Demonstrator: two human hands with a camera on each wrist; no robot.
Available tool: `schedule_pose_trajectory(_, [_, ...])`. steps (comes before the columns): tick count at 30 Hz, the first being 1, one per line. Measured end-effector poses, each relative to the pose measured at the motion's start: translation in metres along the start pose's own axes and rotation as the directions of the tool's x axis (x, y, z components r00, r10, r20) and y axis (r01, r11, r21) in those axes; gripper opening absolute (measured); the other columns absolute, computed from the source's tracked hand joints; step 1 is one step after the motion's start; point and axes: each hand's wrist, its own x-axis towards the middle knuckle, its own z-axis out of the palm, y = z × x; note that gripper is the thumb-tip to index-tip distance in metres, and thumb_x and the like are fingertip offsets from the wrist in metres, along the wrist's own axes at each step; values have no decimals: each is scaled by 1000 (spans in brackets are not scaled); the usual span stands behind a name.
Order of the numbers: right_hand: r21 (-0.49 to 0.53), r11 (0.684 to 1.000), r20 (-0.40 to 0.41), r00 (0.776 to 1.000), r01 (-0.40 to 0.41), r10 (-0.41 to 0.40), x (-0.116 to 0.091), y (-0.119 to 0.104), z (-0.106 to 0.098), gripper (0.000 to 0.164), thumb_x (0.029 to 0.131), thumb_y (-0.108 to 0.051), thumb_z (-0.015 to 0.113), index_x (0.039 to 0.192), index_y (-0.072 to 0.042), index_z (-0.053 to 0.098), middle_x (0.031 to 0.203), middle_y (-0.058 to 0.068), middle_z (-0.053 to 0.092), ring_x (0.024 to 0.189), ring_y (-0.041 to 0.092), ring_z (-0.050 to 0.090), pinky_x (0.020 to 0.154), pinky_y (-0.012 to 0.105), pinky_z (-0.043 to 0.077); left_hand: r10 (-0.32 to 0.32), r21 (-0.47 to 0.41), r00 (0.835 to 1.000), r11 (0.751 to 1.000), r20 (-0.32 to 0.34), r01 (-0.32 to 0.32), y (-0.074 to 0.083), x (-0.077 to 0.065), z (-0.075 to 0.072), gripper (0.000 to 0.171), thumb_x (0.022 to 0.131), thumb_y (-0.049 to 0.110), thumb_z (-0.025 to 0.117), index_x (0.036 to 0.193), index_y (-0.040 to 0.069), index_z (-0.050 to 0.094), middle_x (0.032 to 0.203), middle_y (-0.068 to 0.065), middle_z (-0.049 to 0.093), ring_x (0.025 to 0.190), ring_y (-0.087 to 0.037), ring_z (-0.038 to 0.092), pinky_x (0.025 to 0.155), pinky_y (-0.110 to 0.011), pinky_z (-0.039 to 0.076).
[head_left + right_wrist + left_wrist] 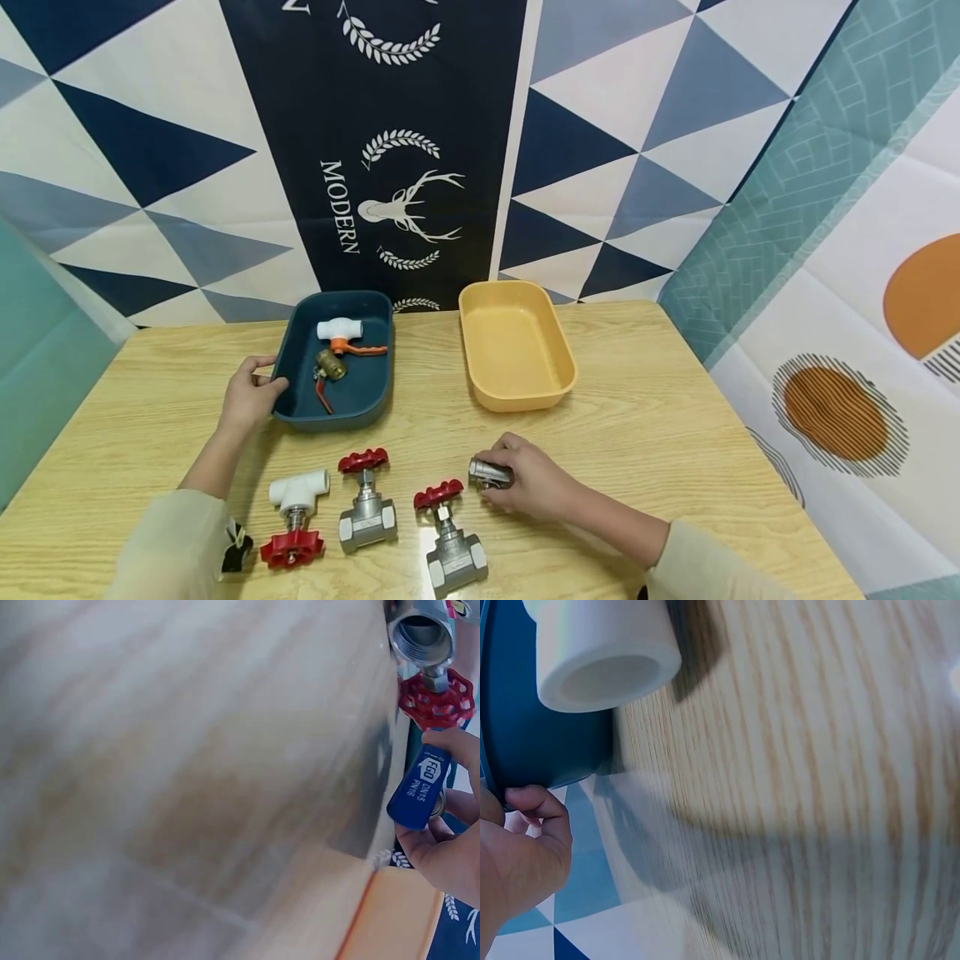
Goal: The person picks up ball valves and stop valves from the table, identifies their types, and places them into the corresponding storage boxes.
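- At lower centre of the head view, a steel valve [489,473] is gripped by the right hand [528,487], fingers curled round it, on the table [675,433].
- Its blue handle [417,789] is seen pinched between thumb and fingers at the right edge of the right wrist view.
- Left of centre, the rim of the blue tray [341,358] is clasped by the left hand [247,400], thumb over the edge.
- Two valves are held in that tray: a white one with an orange handle [341,333] and a brass one [328,371].
- Just right of it, a yellow tray [516,343] is set.
- Along the lower edge, a white valve [297,517] and two steel valves with red wheels [365,502] [450,537] are lined up.
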Motion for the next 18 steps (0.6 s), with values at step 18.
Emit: schedule_pose_trajectory(18, [-35,999,-75,997,24,-26,13,-1,-20,42,76,-20,77,112,-4,66,95,4,58,76,6,53,62,16,47,-1,-16,1000,1000,18,1,-1,2,-1,49,94,15,49,139,1,36,79,-2,42,65,-12,43,56,-24,41])
